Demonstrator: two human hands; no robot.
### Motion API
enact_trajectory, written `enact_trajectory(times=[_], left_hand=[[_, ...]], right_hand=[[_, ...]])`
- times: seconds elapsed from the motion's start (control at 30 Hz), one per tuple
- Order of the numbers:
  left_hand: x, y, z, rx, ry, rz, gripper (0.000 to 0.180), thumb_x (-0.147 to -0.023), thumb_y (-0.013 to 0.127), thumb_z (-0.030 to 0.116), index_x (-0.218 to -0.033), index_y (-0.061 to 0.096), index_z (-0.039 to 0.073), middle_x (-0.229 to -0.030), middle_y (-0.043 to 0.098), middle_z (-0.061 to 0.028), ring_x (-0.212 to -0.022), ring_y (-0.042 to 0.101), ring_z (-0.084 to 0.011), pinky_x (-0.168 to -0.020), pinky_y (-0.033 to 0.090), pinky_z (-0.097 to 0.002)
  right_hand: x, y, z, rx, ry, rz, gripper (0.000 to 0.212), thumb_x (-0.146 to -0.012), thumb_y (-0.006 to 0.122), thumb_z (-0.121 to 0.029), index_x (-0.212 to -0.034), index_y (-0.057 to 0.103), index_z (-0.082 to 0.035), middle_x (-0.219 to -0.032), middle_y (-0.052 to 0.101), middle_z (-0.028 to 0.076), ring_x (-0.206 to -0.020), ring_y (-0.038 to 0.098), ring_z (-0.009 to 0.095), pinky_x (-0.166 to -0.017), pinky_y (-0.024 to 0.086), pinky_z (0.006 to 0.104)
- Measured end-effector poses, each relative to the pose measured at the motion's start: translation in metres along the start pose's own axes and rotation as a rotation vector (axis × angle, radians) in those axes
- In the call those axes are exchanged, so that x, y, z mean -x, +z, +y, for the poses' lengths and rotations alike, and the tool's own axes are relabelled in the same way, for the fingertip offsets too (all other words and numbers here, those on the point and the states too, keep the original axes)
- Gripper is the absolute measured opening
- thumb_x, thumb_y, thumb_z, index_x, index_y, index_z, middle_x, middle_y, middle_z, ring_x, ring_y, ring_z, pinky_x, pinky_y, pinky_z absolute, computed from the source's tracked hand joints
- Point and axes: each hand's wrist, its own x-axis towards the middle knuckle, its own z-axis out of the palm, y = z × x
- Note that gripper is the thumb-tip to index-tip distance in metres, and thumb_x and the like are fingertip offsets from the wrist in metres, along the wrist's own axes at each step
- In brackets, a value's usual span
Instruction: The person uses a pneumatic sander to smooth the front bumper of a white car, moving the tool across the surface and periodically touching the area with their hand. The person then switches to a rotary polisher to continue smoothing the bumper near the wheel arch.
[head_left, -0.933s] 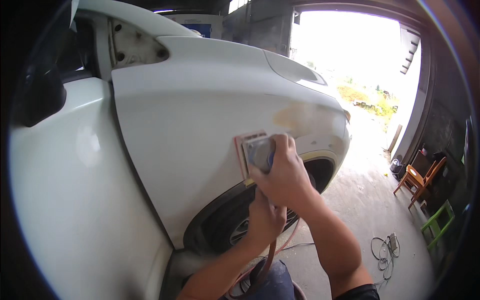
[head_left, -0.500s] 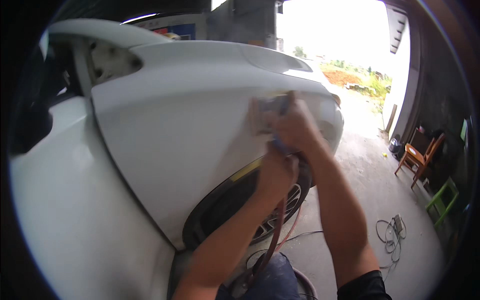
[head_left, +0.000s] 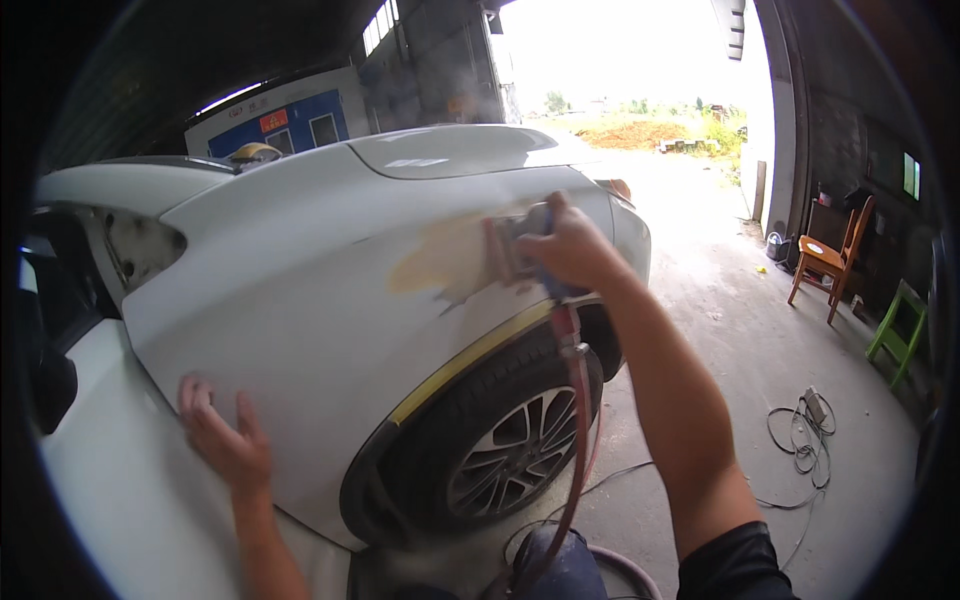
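R hand [head_left: 582, 250] was wrapped round the body of a hand sander [head_left: 517, 238], upper centre of frame, fingers closed on it w/ no gap I could see. The sander's pad faced the white wheel-arch panel [head_left: 290, 300] & looked pressed to it, tho blur hid exact contact. Holding it from behind prob. let the palm push the pad flat vs. the curve.

L hand [head_left: 235, 445], lower left, had hold of nothing: fingers parted, slightly curled, by the seam betw. panel & door [head_left: 110, 460]. Couldn't tell if fingertips touched; maybe held there for balance.

Tan patch [head_left: 425, 265] sat just left of the pad. Yellow masking tape [head_left: 465, 358] lined the arch below, prob. to shield the edge. Reddish hose [head_left: 580, 420] hung from the sander's lower end, in front of the spoked wheel [head_left: 515, 450], down to bottom centre, apparently clear of the panel.

Farther out: coiled cord [head_left: 800, 450] on the floor, lower right; wooden chair [head_left: 822, 255] & green frame [head_left: 885, 325], right side. Containers: only a dark pail-like one [head_left: 773, 245] nr. the bright doorway, right of centre; contents too small to tell.
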Motion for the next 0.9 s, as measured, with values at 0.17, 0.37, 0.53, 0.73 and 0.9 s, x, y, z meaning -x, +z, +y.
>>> enact_trajectory(times=[0.17, 0.37, 0.53, 0.73, 0.9], left_hand=[[-0.005, 0.005, -0.011, -0.315, 0.102, 0.08, 0.048, -0.107, 0.053, 0.031, -0.143, 0.046, 0.001, -0.149, 0.048, -0.0216, -0.142, 0.043, -0.0412, -0.115, 0.035, -0.0519], [-0.003, 0.007, -0.012, -0.332, -0.028, 0.063, 0.054, -0.104, 0.057, 0.031, -0.145, 0.043, -0.001, -0.152, 0.043, -0.0267, -0.144, 0.038, -0.0447, -0.117, 0.032, -0.0537], [0.006, 0.017, -0.02, -0.246, -0.104, 0.05, 0.056, -0.104, 0.058, 0.031, -0.149, 0.041, 0.001, -0.156, 0.038, -0.0275, -0.146, 0.035, -0.0445, -0.121, 0.027, -0.052], [-0.007, -0.004, -0.009, -0.088, -0.03, -0.029, 0.049, -0.101, 0.06, 0.023, -0.142, 0.047, -0.002, -0.151, 0.042, -0.0293, -0.143, 0.037, -0.0467, -0.118, 0.03, -0.0543], [0.093, -0.072, 0.072, 0.515, -0.378, -0.135, 0.049, -0.1, 0.06, 0.018, -0.141, 0.05, -0.007, -0.14, 0.056, -0.0239, -0.136, 0.05, -0.0373, -0.117, 0.035, -0.046]], right_hand=[[-0.045, -0.066, 0.114, -0.167, 0.282, 0.055, 0.08, -0.081, 0.072, -0.035, -0.143, 0.041, 0.004, -0.117, 0.062, 0.025, -0.101, 0.068, 0.031, -0.082, 0.058, 0.0412], [-0.039, -0.074, 0.2, -0.327, 0.395, 0.133, 0.076, -0.082, 0.072, -0.035, -0.14, 0.044, 0.004, -0.115, 0.061, 0.02, -0.096, 0.063, 0.026, -0.079, 0.056, 0.0366], [-0.015, -0.045, 0.15, -0.395, 0.11, 0.01, 0.052, -0.094, 0.068, -0.037, -0.129, 0.053, -0.002, -0.106, 0.061, 0.009, -0.092, 0.06, 0.015, -0.081, 0.053, 0.0303], [0.085, 0.037, -0.001, -0.577, -0.021, 0.248, 0.062, -0.091, 0.076, -0.026, -0.14, 0.048, 0.0, -0.107, 0.065, 0.012, -0.089, 0.065, 0.016, -0.076, 0.055, 0.0282], [0.154, 0.126, -0.103, -0.317, -0.298, 0.284, 0.064, -0.086, 0.078, -0.019, -0.136, 0.045, 0.001, -0.118, 0.056, 0.019, -0.103, 0.061, 0.027, -0.092, 0.051, 0.0398]])
